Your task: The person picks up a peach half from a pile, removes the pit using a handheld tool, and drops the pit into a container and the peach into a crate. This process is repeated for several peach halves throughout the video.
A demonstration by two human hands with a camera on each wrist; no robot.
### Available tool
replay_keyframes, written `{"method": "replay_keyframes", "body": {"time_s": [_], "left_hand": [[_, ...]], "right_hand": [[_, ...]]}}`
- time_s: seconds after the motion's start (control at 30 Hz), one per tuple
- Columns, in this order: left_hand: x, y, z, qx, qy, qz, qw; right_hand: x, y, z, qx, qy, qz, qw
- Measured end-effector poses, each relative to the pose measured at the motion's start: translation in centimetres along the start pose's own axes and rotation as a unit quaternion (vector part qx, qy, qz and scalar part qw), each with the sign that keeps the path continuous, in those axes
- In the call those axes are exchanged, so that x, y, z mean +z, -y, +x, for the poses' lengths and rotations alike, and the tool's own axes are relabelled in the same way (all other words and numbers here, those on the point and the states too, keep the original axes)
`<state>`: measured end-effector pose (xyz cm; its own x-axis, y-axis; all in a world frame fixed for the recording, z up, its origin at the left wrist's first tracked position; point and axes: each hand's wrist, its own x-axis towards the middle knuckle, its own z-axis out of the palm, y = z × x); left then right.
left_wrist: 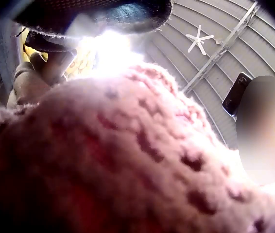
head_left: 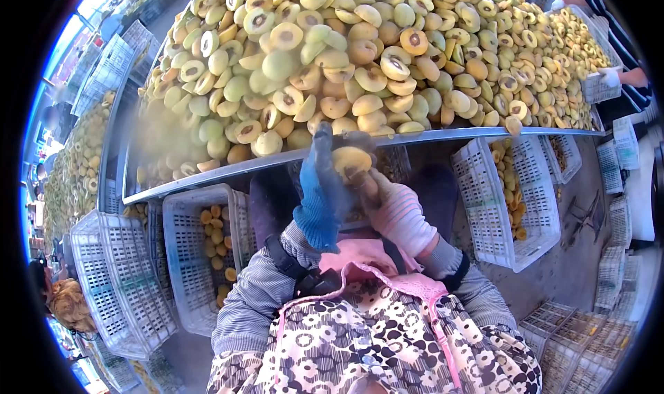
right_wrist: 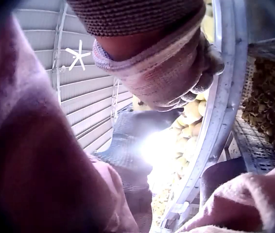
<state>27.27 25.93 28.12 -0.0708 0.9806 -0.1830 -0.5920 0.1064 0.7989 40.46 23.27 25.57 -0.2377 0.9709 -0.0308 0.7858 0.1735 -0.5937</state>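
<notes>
In the head view, a yellow fruit (head_left: 351,161) is between the two gloved hands, just in front of the table's metal edge. The left hand (head_left: 319,199), in a blue glove, grips it from the left, with dark-stained fingers behind it. From the right, the right hand (head_left: 399,212), in a striped pale glove with brown-stained fingertips, pinches its lower side. The right wrist view shows the right hand (right_wrist: 169,80) with curled fingers; whether a small tool is in it, I cannot tell. Pink fabric (left_wrist: 108,141) hides most of the left wrist view.
Halved fruit (head_left: 373,83) is heaped on the table, behind its metal rim (head_left: 277,160). White crates holding some fruit stand left (head_left: 200,255) and right (head_left: 515,200). Stacked crates (head_left: 121,276) are farther left. Another person's gloved hand (head_left: 610,78) is at the right end.
</notes>
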Motion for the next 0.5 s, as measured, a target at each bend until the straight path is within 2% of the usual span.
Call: {"method": "replay_keyframes", "body": {"time_s": [0.03,0.07,0.1,0.13,0.17,0.2,0.23,0.27,0.3,0.33,0.37,0.4,0.43,0.47,0.5], "left_hand": [[0.1,-0.6,0.2,-0.026,0.001,-0.05,0.998],[0.0,-0.8,0.6,-0.024,0.0,-0.05,0.998],[-0.3,-1.0,0.7,-0.027,0.027,-0.048,0.998],[-0.3,-1.1,0.8,-0.028,0.054,-0.047,0.997],[-0.3,-1.3,0.7,-0.018,0.025,-0.006,1.0],[-0.5,-1.0,0.5,-0.018,0.023,-0.006,1.0],[-0.8,-0.4,0.5,0.129,0.019,0.127,0.983],[-1.2,0.1,0.5,0.27,0.012,0.255,0.929],[-2.2,-0.2,0.8,0.224,0.063,0.313,0.921],[-1.8,-0.3,0.7,0.228,0.06,0.311,0.921],[-0.9,-0.4,0.4,0.161,0.015,0.201,0.966],[-0.2,-0.3,0.2,0.092,-0.029,0.086,0.992],[-0.3,0.4,0.0,0.213,-0.037,0.136,0.967],[-0.2,0.3,0.0,0.214,-0.038,0.136,0.967],[0.0,0.1,-0.2,0.14,-0.053,0.071,0.986]], "right_hand": [[-0.3,0.2,-0.2,0.012,0.084,0.124,0.989],[-0.3,0.3,-0.3,0.024,0.165,0.245,0.955],[1.5,-0.7,-0.2,-0.123,0.032,0.282,0.951],[0.4,0.0,0.1,-0.123,0.033,0.281,0.951],[-1.7,1.3,0.5,-0.052,0.065,0.125,0.989],[-2.9,2.2,0.7,0.02,0.094,-0.035,0.995],[-3.0,2.5,0.9,0.034,0.101,-0.033,0.994],[-1.4,1.5,1.0,0.029,0.102,-0.034,0.994],[1.4,-0.6,1.0,-0.034,0.08,0.132,0.987],[2.1,-0.3,0.9,-0.096,0.057,0.294,0.949],[2.3,-0.1,0.6,-0.089,0.058,0.279,0.954],[2.1,-0.1,0.8,-0.094,0.06,0.276,0.955],[0.9,0.9,1.1,-0.052,0.042,0.147,0.987],[0.1,1.6,1.5,-0.009,0.02,0.016,1.0],[-0.1,1.8,1.7,-0.003,0.038,0.005,0.999]]}}
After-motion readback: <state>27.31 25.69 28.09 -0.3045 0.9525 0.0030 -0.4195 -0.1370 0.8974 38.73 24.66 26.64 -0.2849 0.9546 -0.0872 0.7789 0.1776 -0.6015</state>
